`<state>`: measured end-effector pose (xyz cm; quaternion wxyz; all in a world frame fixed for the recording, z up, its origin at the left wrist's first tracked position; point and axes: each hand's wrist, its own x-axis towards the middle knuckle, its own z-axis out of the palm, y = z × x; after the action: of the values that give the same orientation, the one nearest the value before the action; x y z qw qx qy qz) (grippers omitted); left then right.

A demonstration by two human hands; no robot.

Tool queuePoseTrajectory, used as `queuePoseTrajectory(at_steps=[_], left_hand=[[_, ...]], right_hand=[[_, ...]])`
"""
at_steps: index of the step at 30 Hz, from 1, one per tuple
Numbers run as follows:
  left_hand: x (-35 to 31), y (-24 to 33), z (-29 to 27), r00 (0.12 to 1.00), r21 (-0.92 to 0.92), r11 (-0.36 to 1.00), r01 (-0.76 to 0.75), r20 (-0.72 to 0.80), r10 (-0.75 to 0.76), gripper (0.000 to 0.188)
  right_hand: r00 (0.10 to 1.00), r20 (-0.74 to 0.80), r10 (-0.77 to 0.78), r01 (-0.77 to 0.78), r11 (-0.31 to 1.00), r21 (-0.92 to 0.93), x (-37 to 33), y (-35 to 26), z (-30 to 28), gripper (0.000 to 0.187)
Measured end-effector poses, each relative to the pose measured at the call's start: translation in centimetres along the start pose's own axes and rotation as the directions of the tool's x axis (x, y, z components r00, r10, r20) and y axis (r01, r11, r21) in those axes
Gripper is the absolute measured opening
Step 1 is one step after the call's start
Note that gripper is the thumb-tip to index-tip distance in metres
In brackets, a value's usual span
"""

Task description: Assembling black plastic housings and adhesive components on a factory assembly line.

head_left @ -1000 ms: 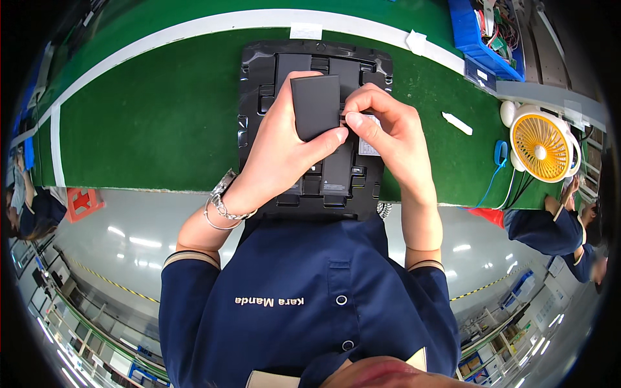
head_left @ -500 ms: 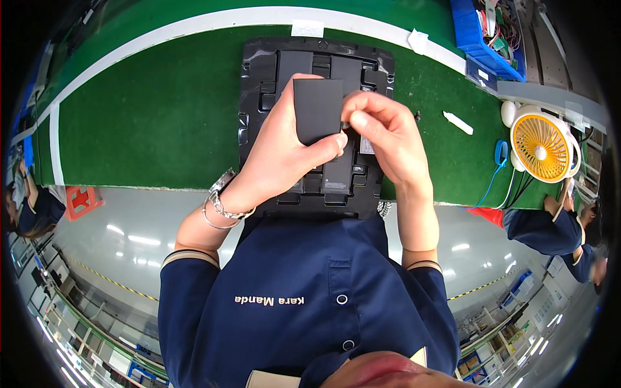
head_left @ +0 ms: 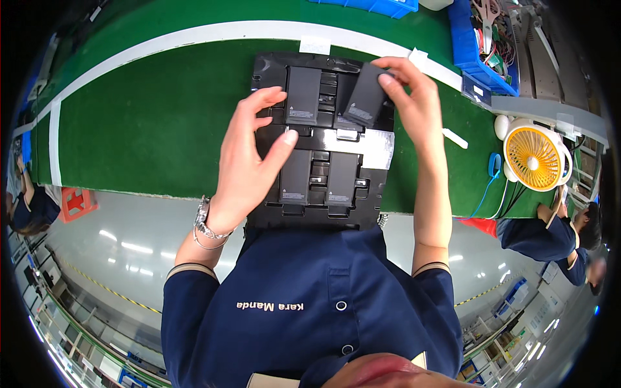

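A black plastic tray (head_left: 270,66) with moulded compartments lies at the table's near edge, in front of my body. In it sit several flat black rectangular blocks, one at the far left (head_left: 303,97) and two in the near row. My right hand (head_left: 417,107) grips another black block (head_left: 367,96) by its right edge, between thumb and fingers. This block is tilted over the tray's far right compartment, overlapping a dark block partly hidden under it. My left hand (head_left: 249,155) is open above the tray's left side, fingers spread, holding nothing.
On the green table (head_left: 155,123), a white label sheet (head_left: 378,150) lies across the tray's right side. To the right are a white tube (head_left: 455,138), a blue strap (head_left: 495,165) and a yellow-and-white fan (head_left: 532,157). A blue bin (head_left: 467,48) with wires stands at the far right.
My left hand has let go of the black block and drawn back left, opening. The right hand now holds the block alone and has carried it to the right, over the tray's far right.
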<state>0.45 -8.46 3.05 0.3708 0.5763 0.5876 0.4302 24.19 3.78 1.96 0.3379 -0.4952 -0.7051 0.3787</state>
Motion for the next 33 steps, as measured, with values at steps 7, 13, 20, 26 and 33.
queuePoseTrajectory(at_steps=[7, 13, 20, 26, 33], left_hand=[[-0.4, -1.7, -1.6, 0.988, -0.032, 0.999, 0.029, -0.148, -0.033, 0.048], [-0.1, -2.0, -1.7, 0.987, -0.114, 0.993, 0.032, -0.155, -0.049, 0.046], [0.4, -1.2, -1.2, 0.990, -0.314, 0.939, 0.140, 0.028, -0.139, 0.016], [1.3, -0.6, -0.4, 0.874, -0.640, 0.598, 0.482, 0.401, -0.275, 0.042], [1.4, 0.8, 1.3, 0.964, -0.740, 0.619, 0.264, 0.181, -0.195, 0.036]], right_hand=[[0.962, 0.004, -0.273, 0.244, 0.852, -0.462, -0.6, 0.2, 2.5, 0.025], [0.875, 0.241, -0.421, 0.485, 0.765, -0.425, -0.3, -3.1, 3.5, 0.053], [0.729, 0.461, -0.507, 0.683, 0.584, -0.438, -0.4, -4.1, 5.9, 0.053], [0.534, 0.248, -0.808, 0.790, 0.374, -0.486, 0.8, -5.2, 4.6, 0.023], [0.694, -0.038, -0.719, 0.669, 0.663, -0.335, -3.8, -7.3, 4.0, 0.022]])
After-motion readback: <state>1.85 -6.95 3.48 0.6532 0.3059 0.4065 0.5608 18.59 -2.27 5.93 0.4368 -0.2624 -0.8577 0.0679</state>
